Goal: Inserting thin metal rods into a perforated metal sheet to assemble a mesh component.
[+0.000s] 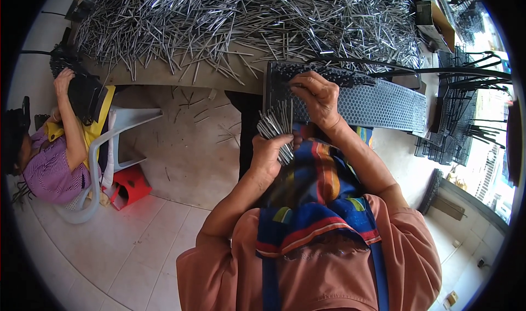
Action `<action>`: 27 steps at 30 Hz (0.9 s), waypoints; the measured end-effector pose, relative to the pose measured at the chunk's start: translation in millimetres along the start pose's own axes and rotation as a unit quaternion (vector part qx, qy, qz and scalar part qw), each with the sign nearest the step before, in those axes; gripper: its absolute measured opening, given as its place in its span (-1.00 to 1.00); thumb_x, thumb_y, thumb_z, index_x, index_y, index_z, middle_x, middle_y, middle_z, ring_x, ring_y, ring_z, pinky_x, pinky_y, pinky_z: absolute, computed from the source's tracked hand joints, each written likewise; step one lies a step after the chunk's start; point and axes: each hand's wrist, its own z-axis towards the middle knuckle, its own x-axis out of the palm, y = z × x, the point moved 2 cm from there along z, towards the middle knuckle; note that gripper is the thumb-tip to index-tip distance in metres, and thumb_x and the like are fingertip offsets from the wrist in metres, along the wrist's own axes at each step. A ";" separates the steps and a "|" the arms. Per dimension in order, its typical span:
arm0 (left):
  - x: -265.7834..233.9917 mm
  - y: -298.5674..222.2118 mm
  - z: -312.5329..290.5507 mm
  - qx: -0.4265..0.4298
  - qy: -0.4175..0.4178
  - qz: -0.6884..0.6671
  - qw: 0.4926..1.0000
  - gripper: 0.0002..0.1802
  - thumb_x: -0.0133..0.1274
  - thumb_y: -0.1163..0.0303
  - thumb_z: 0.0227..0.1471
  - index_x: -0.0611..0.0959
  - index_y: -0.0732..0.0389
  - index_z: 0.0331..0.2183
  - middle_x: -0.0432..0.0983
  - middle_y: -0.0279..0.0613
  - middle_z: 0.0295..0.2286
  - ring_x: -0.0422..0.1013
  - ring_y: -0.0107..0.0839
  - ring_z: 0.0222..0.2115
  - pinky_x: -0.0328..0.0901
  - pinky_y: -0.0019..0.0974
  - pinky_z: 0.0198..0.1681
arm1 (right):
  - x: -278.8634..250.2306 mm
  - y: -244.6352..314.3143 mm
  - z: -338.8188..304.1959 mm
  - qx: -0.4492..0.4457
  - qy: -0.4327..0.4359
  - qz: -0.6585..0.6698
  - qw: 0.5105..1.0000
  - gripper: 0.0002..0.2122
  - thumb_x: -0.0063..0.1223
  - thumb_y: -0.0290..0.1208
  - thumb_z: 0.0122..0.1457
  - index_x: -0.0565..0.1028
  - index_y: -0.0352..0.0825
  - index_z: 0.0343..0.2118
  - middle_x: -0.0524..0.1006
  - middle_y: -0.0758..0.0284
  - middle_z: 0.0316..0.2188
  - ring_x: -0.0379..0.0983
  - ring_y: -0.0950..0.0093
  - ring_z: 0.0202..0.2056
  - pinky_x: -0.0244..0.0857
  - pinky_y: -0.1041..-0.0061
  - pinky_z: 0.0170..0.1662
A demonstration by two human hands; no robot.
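Observation:
My left hand [267, 156] is wrapped round a bundle of thin grey metal rods [275, 126], their ends fanned upward beside the near left part of a perforated panel. The long grey panel [383, 104] has rows of small round holes and lies across in front of me. Dark rod-like pieces [290, 70] stand close together in its far left portion. Over that portion hovers my right hand [320, 99], thumb and fingers pinched together. Whatever lies between those fingertips is too small to make out.
A large heap of loose metal rods [235, 20] covers the brown table [181, 78] beyond. At left a co-worker [57, 168] sits on a plastic chair [96, 171] by a red box [131, 187]. Black wire racks [457, 108] stand right; rods litter the floor.

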 end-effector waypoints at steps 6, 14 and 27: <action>-3.0 0.9 2.5 -0.010 -0.015 -0.004 1.000 -0.77 0.10 0.70 -0.07 0.59 0.42 -0.26 0.60 0.01 -0.42 0.58 -0.19 -0.46 0.52 -0.20 -0.37 | 14.4 1.2 3.0 0.013 0.005 -0.116 0.993 -0.87 0.23 -0.60 -0.06 0.61 -0.36 -0.38 0.57 0.27 -0.45 0.55 0.40 -0.45 0.39 0.53 -0.39; -4.5 0.9 5.2 -0.016 -0.008 0.005 1.000 -0.77 0.11 0.66 -0.05 0.59 0.35 -0.25 0.60 -0.03 -0.42 0.56 -0.25 -0.48 0.44 -0.26 -0.47 | 20.5 7.2 24.0 0.013 -0.011 -0.135 0.991 -0.85 0.28 -0.53 -0.09 0.61 -0.30 -0.38 0.53 0.28 -0.51 0.53 0.31 -0.50 0.37 0.45 -0.44; -9.8 2.8 5.9 0.004 -0.008 -0.054 0.999 -0.82 0.09 0.66 -0.04 0.62 0.37 -0.30 0.61 -0.06 -0.44 0.56 -0.27 -0.48 0.44 -0.25 -0.46 | 28.9 27.6 31.9 -0.067 0.026 -0.265 0.962 -0.85 0.27 -0.42 -0.13 0.59 -0.24 -0.43 0.49 0.39 -0.38 0.48 0.31 -0.30 0.33 0.36 -0.25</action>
